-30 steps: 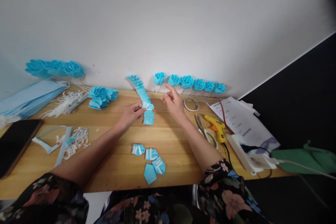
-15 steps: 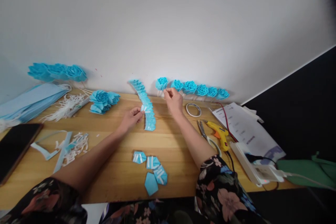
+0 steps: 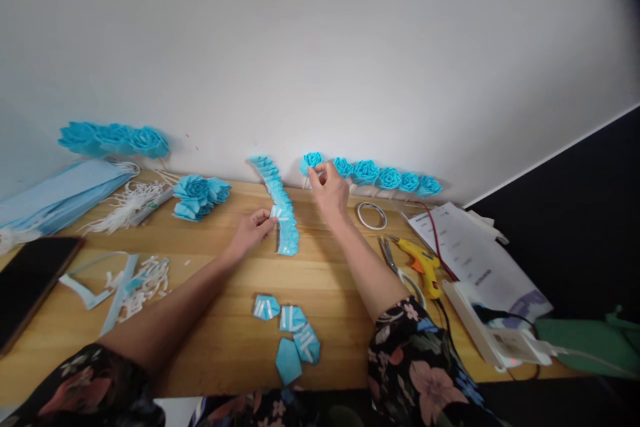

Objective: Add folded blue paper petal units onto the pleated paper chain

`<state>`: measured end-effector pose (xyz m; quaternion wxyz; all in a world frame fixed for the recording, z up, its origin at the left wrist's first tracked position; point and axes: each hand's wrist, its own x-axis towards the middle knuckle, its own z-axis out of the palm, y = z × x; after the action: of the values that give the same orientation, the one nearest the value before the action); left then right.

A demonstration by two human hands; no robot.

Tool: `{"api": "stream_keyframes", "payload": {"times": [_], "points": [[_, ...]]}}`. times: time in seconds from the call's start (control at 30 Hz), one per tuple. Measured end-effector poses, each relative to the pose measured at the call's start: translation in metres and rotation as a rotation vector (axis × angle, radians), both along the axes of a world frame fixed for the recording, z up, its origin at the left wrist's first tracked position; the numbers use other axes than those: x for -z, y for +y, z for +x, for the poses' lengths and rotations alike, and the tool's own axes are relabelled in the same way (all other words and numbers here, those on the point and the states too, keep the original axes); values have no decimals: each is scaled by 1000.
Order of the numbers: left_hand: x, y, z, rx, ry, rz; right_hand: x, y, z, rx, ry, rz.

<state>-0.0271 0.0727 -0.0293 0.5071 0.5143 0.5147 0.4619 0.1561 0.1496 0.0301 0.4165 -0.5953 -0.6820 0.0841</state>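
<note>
My left hand (image 3: 255,228) pinches a blue folded petal with white strips (image 3: 281,213), which lies against the long curved row of overlapping blue petals (image 3: 286,197). Past the hand, that row runs from the table up toward the wall. To the right, my right hand (image 3: 330,190) is raised in front of the blue flowers, thumb and forefinger pinched together. Its fingertips overlap the nearest blue flower (image 3: 313,160); whether they touch it or hold something tiny, I cannot tell. Closer to me lie several loose blue petals (image 3: 291,318), most with white strips on them.
Blue flowers on sticks (image 3: 367,172) line the wall. At right are a tape roll (image 3: 372,216), scissors (image 3: 387,255), a yellow glue gun (image 3: 424,263), a paper sheet (image 3: 493,263) and a power strip (image 3: 470,321). At left are a phone (image 3: 37,287) and face masks (image 3: 65,193).
The whole view has shifted slightly, with things sitting a little lower in it. My right hand's fingertips now overlap the nearest flower more. My left hand stays at the same petal.
</note>
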Motion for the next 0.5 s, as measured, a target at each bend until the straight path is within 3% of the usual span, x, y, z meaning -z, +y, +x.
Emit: {"api": "stream_keyframes", "payload": {"times": [0.1,0.17,0.27,0.33,0.4,0.5], "points": [[0,0,-1,-3,-1,5,10,-22,-5,-275,42,-70],[0,1,-1,-3,0,9,20,-34,-9,-462,134,-237],[1,1,-1,-1,6,18,32,-43,-9,-587,339,-500],[-1,0,-1,-7,14,25,37,-45,-6,-627,425,-575],[-6,-2,0,-22,22,35,38,-43,0,-607,455,-547],[-19,-3,-3,-30,46,70,39,-33,11,-362,289,-406]]}}
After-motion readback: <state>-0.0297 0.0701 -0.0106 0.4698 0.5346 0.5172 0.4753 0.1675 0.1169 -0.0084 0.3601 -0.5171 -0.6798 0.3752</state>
